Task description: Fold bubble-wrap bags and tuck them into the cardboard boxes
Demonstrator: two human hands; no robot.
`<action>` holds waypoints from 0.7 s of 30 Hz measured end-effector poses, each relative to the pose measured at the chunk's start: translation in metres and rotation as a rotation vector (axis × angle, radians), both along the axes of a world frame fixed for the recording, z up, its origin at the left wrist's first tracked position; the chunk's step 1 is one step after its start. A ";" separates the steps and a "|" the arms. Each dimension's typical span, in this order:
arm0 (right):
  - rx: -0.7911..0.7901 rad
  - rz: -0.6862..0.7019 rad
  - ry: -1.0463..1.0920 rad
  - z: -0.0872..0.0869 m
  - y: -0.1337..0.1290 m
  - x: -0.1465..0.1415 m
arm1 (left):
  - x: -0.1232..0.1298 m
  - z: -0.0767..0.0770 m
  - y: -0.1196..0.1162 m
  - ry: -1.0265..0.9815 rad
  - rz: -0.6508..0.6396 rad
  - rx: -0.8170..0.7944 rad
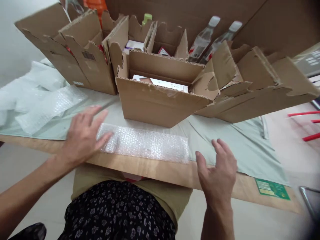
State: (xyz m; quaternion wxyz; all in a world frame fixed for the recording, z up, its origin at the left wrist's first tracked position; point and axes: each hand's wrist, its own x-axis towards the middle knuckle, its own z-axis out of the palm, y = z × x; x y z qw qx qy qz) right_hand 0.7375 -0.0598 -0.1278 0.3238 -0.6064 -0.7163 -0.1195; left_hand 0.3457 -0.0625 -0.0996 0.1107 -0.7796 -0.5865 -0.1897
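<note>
A flat strip of clear bubble wrap point(147, 143) lies along the near edge of the table, partly over a pale green cloth. At its left end is my left hand point(86, 135), fingers spread and slightly blurred; the thumb overlaps the wrap, but I cannot tell whether it touches. My right hand point(218, 166) hovers to the right of the strip, apart from it, with thumb and fingers apart and nothing held. Just behind the strip stands an open cardboard box point(160, 103) with a white box point(160, 82) inside.
More open cardboard boxes point(92, 66) stand left and right at the back. Two clear bottles with white caps point(203, 40) rise behind them. Loose bubble wrap point(50, 100) is heaped at the left. A green label point(272, 189) sits on the wooden table edge point(150, 168).
</note>
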 end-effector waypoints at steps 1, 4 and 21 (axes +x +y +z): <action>-0.013 0.069 -0.012 0.005 -0.001 -0.015 | 0.016 -0.001 -0.009 0.005 -0.085 0.008; -0.169 0.339 -0.083 0.005 0.000 -0.075 | 0.061 -0.014 -0.021 0.069 -0.348 -0.124; -0.427 0.202 -0.206 -0.042 -0.016 -0.024 | -0.014 -0.058 -0.041 0.091 0.062 -0.356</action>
